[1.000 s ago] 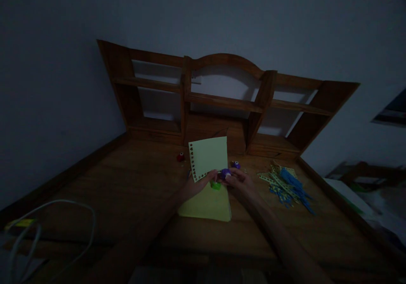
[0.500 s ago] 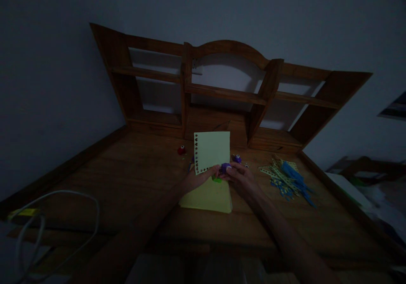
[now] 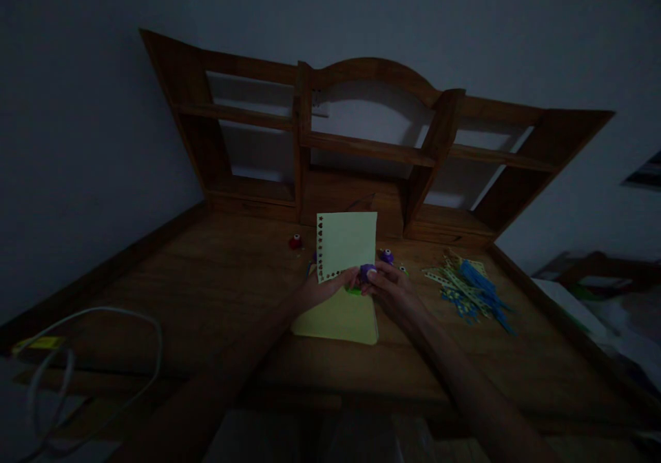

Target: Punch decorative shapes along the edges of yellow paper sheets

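My left hand (image 3: 323, 289) pinches the lower edge of a pale yellow-green paper sheet (image 3: 347, 241), held upright, with small punched shapes along its left and bottom edges. At the sheet's lower right corner my right hand (image 3: 388, 286) grips a small purple paper punch (image 3: 367, 272). A bit of a green punch (image 3: 354, 291) shows between the two hands. Under them a stack of yellow paper (image 3: 341, 318) lies flat on the wooden desk (image 3: 206, 291).
A red punch (image 3: 295, 242) sits left of the sheet and another purple punch (image 3: 387, 255) to its right. Blue and yellow punched paper strips (image 3: 467, 285) lie at right. A wooden shelf hutch (image 3: 372, 146) stands behind. A white cable (image 3: 93, 353) loops at front left.
The view has tilted, so the desk sits slightly lower in frame. Both hands and the sheet have moved a little away from me; the grips look unchanged.
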The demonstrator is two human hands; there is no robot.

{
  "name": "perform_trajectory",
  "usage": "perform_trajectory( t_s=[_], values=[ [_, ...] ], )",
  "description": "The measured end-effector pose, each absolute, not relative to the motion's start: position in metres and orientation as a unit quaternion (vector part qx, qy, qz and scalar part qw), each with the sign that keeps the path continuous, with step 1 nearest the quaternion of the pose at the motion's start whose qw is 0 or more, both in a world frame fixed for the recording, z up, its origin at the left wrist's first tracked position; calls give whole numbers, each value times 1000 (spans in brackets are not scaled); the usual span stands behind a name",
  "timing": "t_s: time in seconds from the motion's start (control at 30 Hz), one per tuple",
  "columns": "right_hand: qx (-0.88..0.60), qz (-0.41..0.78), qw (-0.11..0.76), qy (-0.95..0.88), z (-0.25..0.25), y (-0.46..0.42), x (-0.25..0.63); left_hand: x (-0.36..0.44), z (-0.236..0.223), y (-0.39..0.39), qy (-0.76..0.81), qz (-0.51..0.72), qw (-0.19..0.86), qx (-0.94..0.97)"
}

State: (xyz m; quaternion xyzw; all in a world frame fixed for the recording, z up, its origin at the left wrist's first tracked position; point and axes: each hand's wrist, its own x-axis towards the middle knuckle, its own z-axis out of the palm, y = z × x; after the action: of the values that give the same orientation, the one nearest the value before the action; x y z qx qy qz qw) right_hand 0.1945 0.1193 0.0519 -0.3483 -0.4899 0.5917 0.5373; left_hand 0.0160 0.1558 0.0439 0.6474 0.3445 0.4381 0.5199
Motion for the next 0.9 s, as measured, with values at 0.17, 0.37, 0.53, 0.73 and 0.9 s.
perform_trajectory(
  t_s=[0.17,0.37,0.53,0.73,0.9],
  values=[
    [-358,585,551,-477,54,118,191,16,40,158,348,435,527,642],
    [-363,579,548,-481,53,117,190,16,40,157,347,435,527,642],
    [-362,564,564,-483,48,121,189,17,46,152,347,439,517,648],
    [-354,576,571,-466,42,123,191,19,49,151,325,434,522,658],
    [-356,581,560,-472,42,124,192,18,48,153,343,439,523,645]
  ],
)
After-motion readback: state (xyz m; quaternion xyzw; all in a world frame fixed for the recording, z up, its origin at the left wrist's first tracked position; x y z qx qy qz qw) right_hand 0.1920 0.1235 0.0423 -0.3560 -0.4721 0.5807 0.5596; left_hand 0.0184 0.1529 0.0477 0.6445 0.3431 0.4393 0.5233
